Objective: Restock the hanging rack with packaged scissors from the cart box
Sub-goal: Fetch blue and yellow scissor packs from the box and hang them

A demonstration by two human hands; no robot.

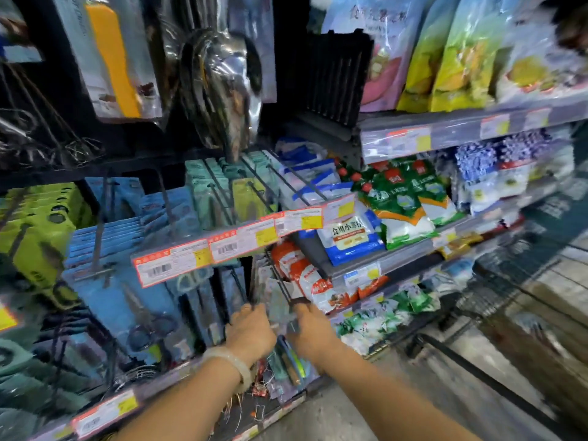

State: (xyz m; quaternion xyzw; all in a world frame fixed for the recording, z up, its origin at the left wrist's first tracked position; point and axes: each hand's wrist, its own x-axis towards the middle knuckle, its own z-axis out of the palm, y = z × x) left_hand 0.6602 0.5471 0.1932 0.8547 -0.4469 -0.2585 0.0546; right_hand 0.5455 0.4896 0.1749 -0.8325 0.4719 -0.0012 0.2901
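Scissors packs hang along the rack (203, 249) on blue cards (133, 300). Low centre, my left hand (251, 332) and right hand (313, 332) pinch one blurred pack (276, 305) at a peg; I'd square its hole, then slide.

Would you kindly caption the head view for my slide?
Both hands, left hand and right hand, work a blurred package at a hook on the lower hanging rack.

Shop aisle: price-tagged shelves (458, 140), hanging packaged goods (108, 249).
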